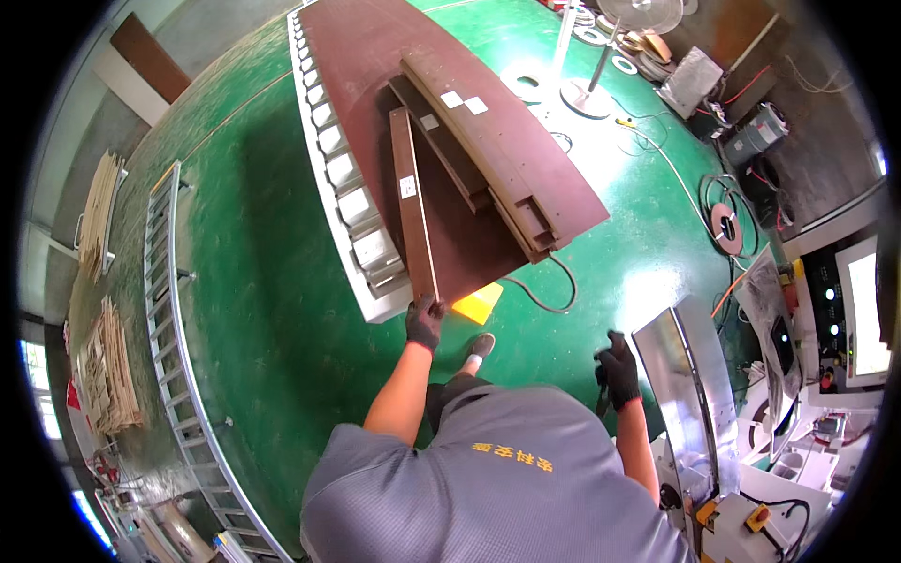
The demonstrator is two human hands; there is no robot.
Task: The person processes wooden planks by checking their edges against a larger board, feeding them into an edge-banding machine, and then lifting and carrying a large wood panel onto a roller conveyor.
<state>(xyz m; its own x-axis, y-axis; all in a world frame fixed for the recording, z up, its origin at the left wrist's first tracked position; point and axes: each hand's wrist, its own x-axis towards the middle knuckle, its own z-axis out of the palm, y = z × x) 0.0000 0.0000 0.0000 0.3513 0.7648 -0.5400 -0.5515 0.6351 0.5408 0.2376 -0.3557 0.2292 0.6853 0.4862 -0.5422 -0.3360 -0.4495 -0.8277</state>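
Note:
My left hand [425,324], in a dark glove, is closed round the near end of a long, narrow brown board [419,230]. The board lies on a brown-topped table [554,178] and has a white label on its side. More long brown panels [488,155] rest beside it, some with white labels, one with a rectangular cutout near its end. Off to the right, away from the table, my gloved right hand [618,373] hangs with its fingers curled. Something dark and slim shows below it, too small to name.
A white row of rollers [355,211] runs along the table's left edge. A metal rack [178,375] lies along the left. Shiny sheet metal [694,375] and a machine with a screen [849,310] stand at right. A cable and hose trail over the green floor; a fan [589,96] stands beyond.

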